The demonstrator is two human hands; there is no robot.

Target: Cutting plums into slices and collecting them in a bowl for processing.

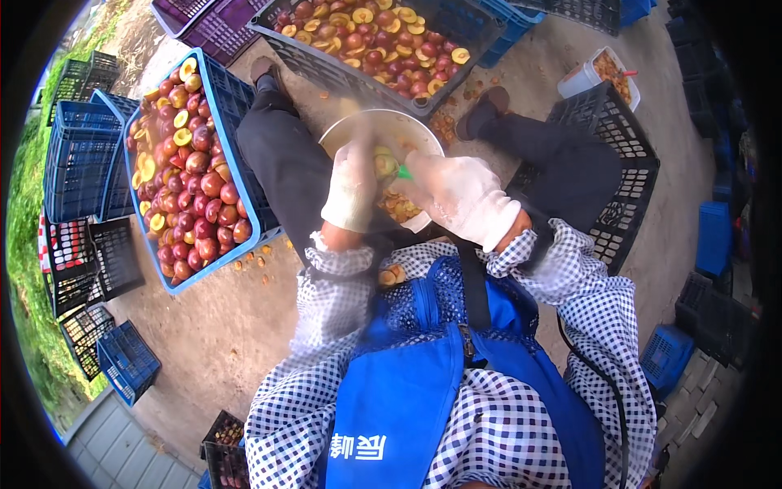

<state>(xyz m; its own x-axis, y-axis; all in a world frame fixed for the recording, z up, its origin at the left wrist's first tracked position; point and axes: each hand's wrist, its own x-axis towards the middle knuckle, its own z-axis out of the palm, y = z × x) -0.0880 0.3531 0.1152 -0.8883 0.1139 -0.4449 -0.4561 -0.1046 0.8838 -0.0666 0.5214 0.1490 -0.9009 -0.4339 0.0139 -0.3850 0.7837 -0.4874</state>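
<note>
Both hands wear pale work gloves and are close together over a round white basin [332,130] between the knees. My left hand [351,183] holds a greenish-yellow piece of fruit [385,162], perhaps a plum half; its fingers are motion-blurred. My right hand [458,189] grips a small tool with a green handle [404,173] at the fruit; the tool's tip is not clear. Below, pits and scraps of yellow fruit flesh [400,206] lie in the basin. A blue crate [230,260] at the left is full of whole red plums and cut halves.
Ahead stands a dark crate [342,67] of whole and halved plums. A white container [577,82] of pits is at the upper right, near a black crate [635,177] by the right leg. Empty blue crates [82,159] are stacked at the far left. Fruit scraps litter the ground.
</note>
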